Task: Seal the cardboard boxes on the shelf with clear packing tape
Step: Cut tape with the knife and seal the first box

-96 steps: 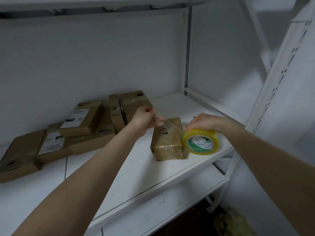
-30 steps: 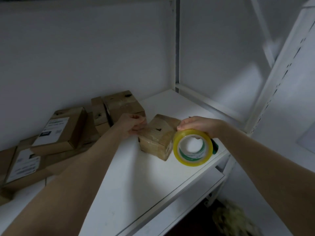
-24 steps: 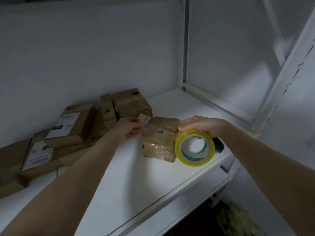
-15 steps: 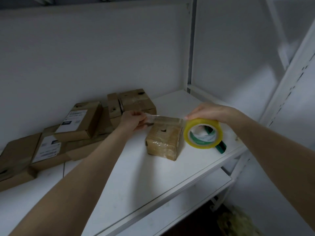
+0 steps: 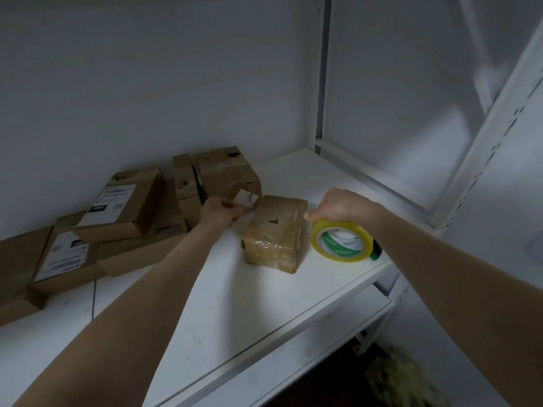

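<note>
My left hand (image 5: 221,214) pinches the tape end (image 5: 246,198) left of the cardboard box (image 5: 274,235). My right hand (image 5: 343,205) grips the tape roll (image 5: 340,241) on its right, seemingly to span the top.

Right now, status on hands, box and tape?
Left hand pinches tape end beside small box. Right hand grips tape roll at box's right. Stacked boxes close behind the pinch.

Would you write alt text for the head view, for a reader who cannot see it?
A person's left hand pinches the tape end beside a small box on a white shelf, while the right hand holds the yellow tape roll at the box's other side. More boxes lie piled at left.
</note>
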{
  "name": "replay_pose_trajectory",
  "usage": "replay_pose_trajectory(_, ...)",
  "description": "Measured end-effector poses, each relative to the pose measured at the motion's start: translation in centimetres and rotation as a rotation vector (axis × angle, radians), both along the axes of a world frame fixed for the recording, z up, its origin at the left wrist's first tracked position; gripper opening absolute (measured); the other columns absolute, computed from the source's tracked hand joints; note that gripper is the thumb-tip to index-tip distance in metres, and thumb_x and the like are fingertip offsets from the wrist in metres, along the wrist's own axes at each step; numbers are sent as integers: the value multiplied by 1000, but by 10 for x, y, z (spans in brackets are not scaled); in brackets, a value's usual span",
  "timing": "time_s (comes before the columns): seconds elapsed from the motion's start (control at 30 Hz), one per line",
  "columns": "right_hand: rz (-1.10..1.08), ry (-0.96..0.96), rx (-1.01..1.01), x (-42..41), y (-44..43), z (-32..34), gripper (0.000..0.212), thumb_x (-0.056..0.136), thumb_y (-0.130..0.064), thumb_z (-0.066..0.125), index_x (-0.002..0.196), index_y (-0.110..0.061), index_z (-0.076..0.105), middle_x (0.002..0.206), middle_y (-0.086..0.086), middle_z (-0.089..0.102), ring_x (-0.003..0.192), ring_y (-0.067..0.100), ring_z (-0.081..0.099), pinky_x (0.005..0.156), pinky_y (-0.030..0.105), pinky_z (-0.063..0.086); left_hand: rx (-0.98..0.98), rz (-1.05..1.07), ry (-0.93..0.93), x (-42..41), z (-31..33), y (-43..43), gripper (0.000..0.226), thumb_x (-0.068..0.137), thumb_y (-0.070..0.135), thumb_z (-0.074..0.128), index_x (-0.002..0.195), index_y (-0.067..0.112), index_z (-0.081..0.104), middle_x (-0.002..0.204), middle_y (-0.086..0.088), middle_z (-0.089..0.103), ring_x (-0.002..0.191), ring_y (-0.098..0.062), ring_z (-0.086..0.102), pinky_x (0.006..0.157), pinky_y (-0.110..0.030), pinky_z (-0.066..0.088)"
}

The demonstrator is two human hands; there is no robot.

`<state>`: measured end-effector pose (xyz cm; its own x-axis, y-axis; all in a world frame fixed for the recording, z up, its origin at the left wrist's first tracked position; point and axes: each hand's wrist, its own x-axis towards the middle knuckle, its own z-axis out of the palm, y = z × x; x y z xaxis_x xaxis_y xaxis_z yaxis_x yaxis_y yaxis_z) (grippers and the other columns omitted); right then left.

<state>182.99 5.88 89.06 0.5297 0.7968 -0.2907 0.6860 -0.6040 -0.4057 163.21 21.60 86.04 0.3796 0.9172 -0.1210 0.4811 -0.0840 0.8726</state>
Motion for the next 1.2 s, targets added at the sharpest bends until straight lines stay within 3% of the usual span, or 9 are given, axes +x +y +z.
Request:
replay_pose_trajectory(0.17, -11, -53, -61, -2, 4, -17, 52, 78, -68, 62, 75, -17, 50, 88, 4, 56, 99, 27, 62, 80, 37, 47, -81, -51, 49, 3, -12, -4, 18, 88, 8, 66, 73, 13, 57, 75, -7, 61, 67, -15, 54, 61, -24, 45)
replay_pose_trajectory(0.3, -38, -56, -51, -3, 5, -19, 53, 75, -71, 62, 72, -20, 48, 93, 10, 61, 93, 28, 63, 84, 41, 53, -248, -102, 43, 7, -19, -12, 23, 91, 31, 63, 96, 9, 65, 90, -13, 67, 75, -24, 63, 70, -33, 53)
replay_pose_trajectory(0.4, -37, -73, -63, -4, 6, -20, 54, 74, -71, 61, 72, -19, 48, 92, 10, 61, 92, 29, 63, 85, 42, 53, -164, -219, 268, -6, -11, -17, 13, 93, 29, 56, 98, 18, 57, 77, -9, 59, 65, -20, 55, 57, -27, 45)
replay_pose_trajectory(0.53, -34, -79, -79, -5, 7, -19, 53, 76, -71, 60, 70, -19, 47, 88, 8, 61, 91, 28, 64, 87, 44, 53, 142, -264, 237, -2, -3, -21, 33, 101, 19, 43, 121, 0, 60, 120, -19, 62, 113, -33, 57, 96, -36, 45)
replay_pose_trajectory(0.6, -38, -80, -70, -7, 5, -17, 53, 76, -70, 60, 70, -20, 47, 87, 8, 60, 91, 28, 64, 87, 44, 53, 13, -319, 140, 10, -2, -37, 40, 102, 28, 40, 131, 3, 53, 131, -14, 57, 124, -29, 51, 106, -34, 38)
replay_pose_trajectory(0.7, -38, -76, -59, -9, 4, -18, 53, 77, -69, 60, 68, -18, 47, 79, 6, 59, 87, 28, 65, 84, 42, 54, -147, -261, 101, 14, -4, -48, 41, 103, 32, 37, 133, 8, 51, 120, -8, 58, 119, -26, 53, 95, -26, 40)
replay_pose_trajectory(0.9, -17, -58, -21, -14, 0, -17, 54, 78, -67, 60, 68, -15, 52, 74, 5, 60, 80, 26, 64, 75, 36, 50, -549, -153, 31, 5, -2, -33, 63, 76, 72, 58, 114, 22, 60, 110, -4, 68, 104, -25, 64, 99, -48, 46)
replay_pose_trajectory(1.1, 66, 100, 166, -27, -9, -10, 52, 77, -65, 65, 80, -14, 71, 79, 4, 69, 79, 19, 67, 75, 35, 53, -696, -217, -66, -17, 2, -43, 63, 71, 56, 72, 118, 14, 62, 111, -10, 69, 103, -28, 65, 95, -43, 49)
replay_pose_trajectory(1.2, 129, 128, 230, -36, -3, 1, 37, 78, -63, 67, 79, -26, 73, 83, -4, 71, 77, 11, 65, 71, 28, 51, -717, -215, -103, -33, 12, -45, 69, 67, 62, 68, 115, 13, 63, 111, -12, 70, 105, -30, 65, 95, -46, 48)
